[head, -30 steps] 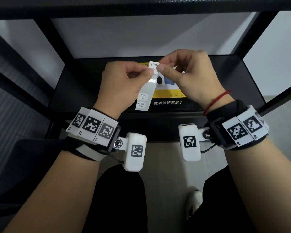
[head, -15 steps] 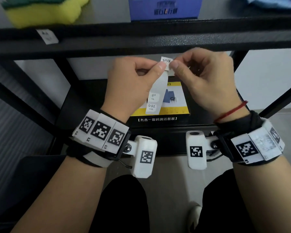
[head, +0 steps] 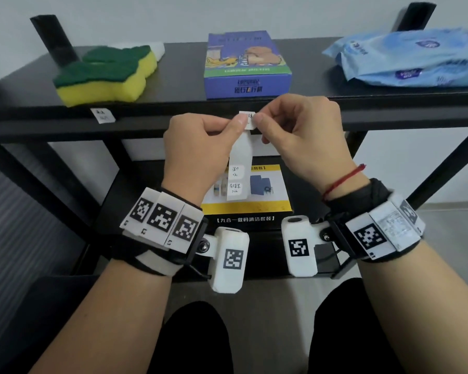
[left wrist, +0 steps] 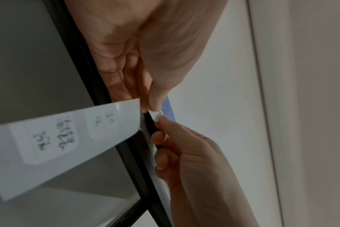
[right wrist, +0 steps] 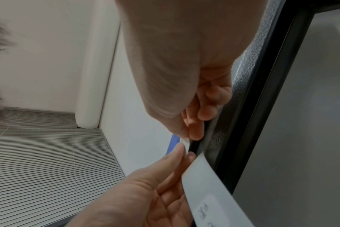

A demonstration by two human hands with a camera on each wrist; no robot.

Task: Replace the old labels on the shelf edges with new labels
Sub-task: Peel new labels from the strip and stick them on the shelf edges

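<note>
A small handwritten white label point(head: 247, 119) is held against the front of the black upper shelf edge point(head: 389, 112), just below the blue box point(head: 247, 66). My right hand point(head: 258, 122) pinches its right end, and my left hand point(head: 237, 125) pinches its left end. The left hand also holds the white backing strip point(head: 238, 171), which hangs down with two labels on it. In the left wrist view the label point(left wrist: 155, 116) lies on the edge between both thumbs, beside the strip point(left wrist: 68, 135). I cannot tell whether it sticks. Another label point(head: 102, 115) sits on the edge under the sponge.
On the upper shelf lie green-and-yellow sponges point(head: 106, 74) at the left and blue wipe packs point(head: 405, 58) at the right. A yellow-and-black box point(head: 246, 206) lies on the lower shelf behind the strip. Black uprights flank the shelf; my knees are below.
Both hands have risen from in front of the lower shelf to the upper shelf's front edge, carrying the label and strip. The view has tilted up and shows the top shelf's goods.
</note>
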